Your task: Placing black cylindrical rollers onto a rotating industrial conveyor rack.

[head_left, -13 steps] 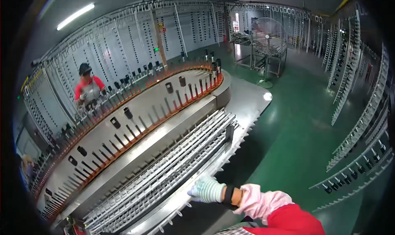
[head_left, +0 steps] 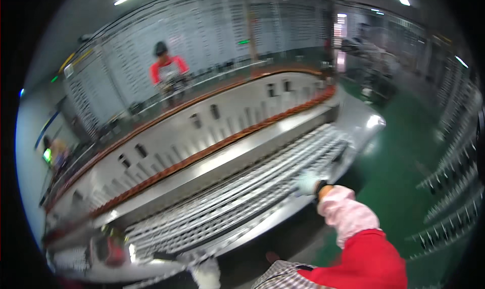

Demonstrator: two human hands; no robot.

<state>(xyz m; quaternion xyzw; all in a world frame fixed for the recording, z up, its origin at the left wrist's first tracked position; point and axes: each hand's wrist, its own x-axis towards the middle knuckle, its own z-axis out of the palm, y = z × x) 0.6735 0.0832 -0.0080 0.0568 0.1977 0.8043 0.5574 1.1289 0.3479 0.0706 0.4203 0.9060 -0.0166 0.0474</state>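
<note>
A worker's white-gloved right hand (head_left: 306,184) is resting on the near edge of the long curved steel table (head_left: 283,152), at five o'clock from its racks of ribbed silver metal strips (head_left: 237,200); motion blur is hiding whether the grip is spread or pinching. The gloved left hand (head_left: 204,273) is reaching in at six o'clock, equally blurred. Steady, flat contact looks wisest on such slick metal. A copper-coloured band (head_left: 212,150) is edging the upper tier, where a co-worker in red (head_left: 168,72) is standing.

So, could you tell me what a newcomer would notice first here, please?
A long curved metal bench sweeps across the middle, edged by a copper-coloured band, with rows of pale slats in front. The gloved right hand rests at the slats' near edge. Beyond the bench stands a co-worker in red.
</note>
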